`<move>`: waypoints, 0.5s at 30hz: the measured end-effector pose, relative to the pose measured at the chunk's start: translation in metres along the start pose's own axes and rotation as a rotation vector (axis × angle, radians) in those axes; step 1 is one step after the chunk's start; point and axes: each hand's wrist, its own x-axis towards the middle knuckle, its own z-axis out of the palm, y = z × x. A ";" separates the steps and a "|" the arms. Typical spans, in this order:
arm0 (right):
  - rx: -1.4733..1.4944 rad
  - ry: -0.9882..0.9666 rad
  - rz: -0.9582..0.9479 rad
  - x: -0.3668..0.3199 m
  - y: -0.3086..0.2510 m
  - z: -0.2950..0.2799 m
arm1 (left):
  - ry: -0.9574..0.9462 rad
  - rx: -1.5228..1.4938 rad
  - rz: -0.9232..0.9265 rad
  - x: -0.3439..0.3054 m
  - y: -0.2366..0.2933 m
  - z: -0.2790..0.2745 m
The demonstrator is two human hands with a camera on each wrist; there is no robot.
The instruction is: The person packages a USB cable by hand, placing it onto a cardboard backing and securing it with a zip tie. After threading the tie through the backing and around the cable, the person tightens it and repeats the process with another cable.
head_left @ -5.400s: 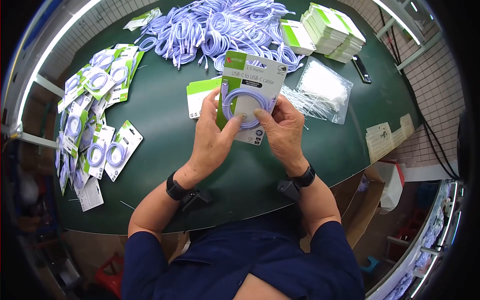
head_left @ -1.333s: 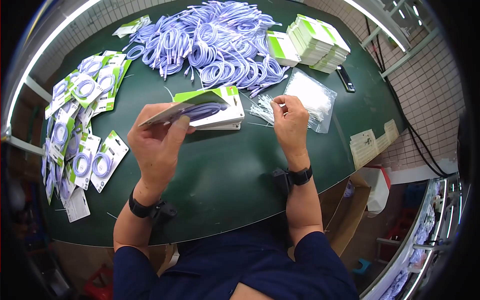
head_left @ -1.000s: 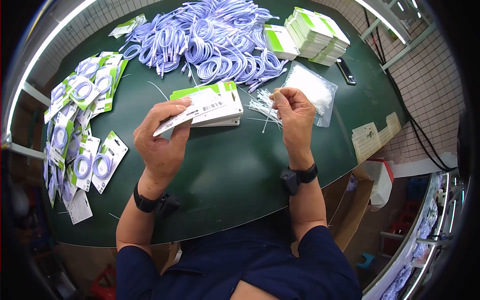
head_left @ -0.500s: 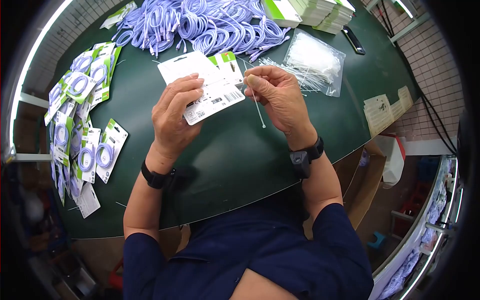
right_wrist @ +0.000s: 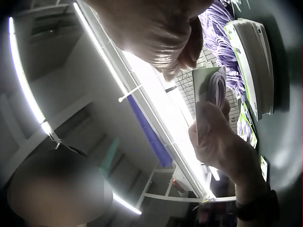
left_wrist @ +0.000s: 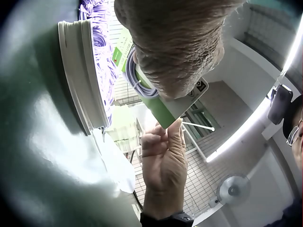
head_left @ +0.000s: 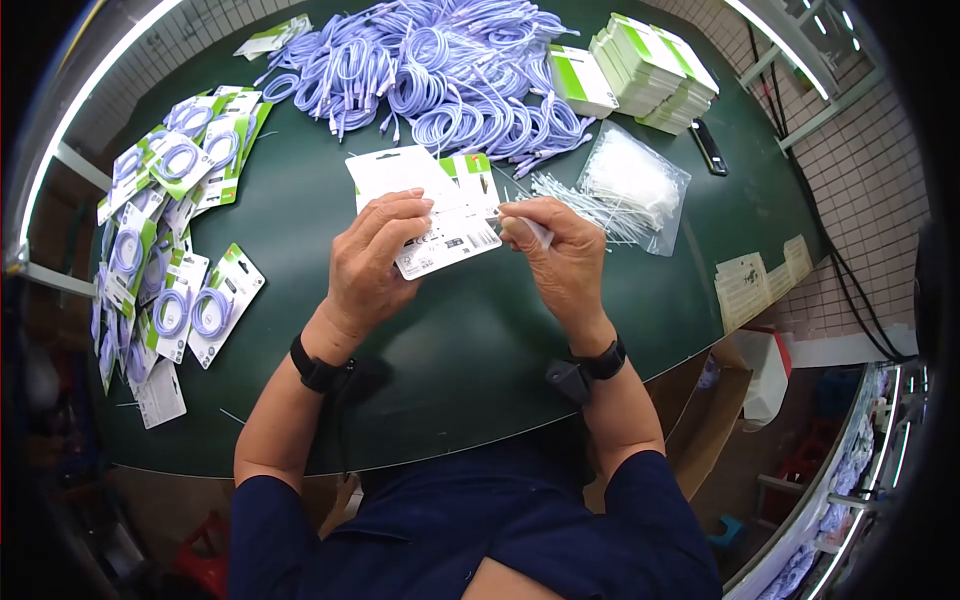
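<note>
My left hand [head_left: 375,245] grips a packaging card [head_left: 450,252], its printed white back turned up in the head view. On the card's other face, a coiled lilac USB-C cable [left_wrist: 135,78] shows in the left wrist view. My right hand [head_left: 565,250] pinches a thin white cable tie [right_wrist: 131,93] at the card's right edge; the tie's small square head sticks out from the fingers in both wrist views. The fingers hide its other end. Behind the held card, partly covered by it, lies a stack of green-and-white cards [head_left: 470,170].
A large heap of lilac cables [head_left: 430,75] fills the back. Packed cable cards [head_left: 180,160] pile up at the left. Right of the hands lie loose cable ties [head_left: 585,205] and a plastic bag of ties [head_left: 640,180]; card stacks [head_left: 655,75] and a black phone-like object [head_left: 709,148] stand behind.
My left hand has turned the card from its cable face to its back. My right hand has left the card, picked up a cable tie and brought it to the card's edge.
</note>
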 end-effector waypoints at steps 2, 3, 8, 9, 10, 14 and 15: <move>-0.193 0.006 -0.167 0.001 0.000 0.001 | -0.008 0.000 -0.002 0.001 0.000 0.000; -0.288 0.012 -0.251 0.002 0.000 0.003 | -0.003 0.001 0.002 0.001 0.000 0.000; 0.001 0.085 -0.004 0.001 -0.007 0.010 | -0.012 0.008 0.020 0.001 0.002 0.000; 0.021 0.110 0.038 0.001 -0.009 0.009 | -0.019 0.012 0.026 0.002 0.004 -0.001; 0.041 0.135 0.079 0.001 -0.010 0.009 | -0.026 0.017 0.033 0.002 0.004 -0.001; 0.042 0.156 0.134 0.003 -0.007 0.007 | -0.038 0.021 0.030 0.003 0.004 -0.002; 0.028 0.156 0.145 0.003 -0.006 0.006 | -0.034 0.024 0.039 0.003 0.003 -0.002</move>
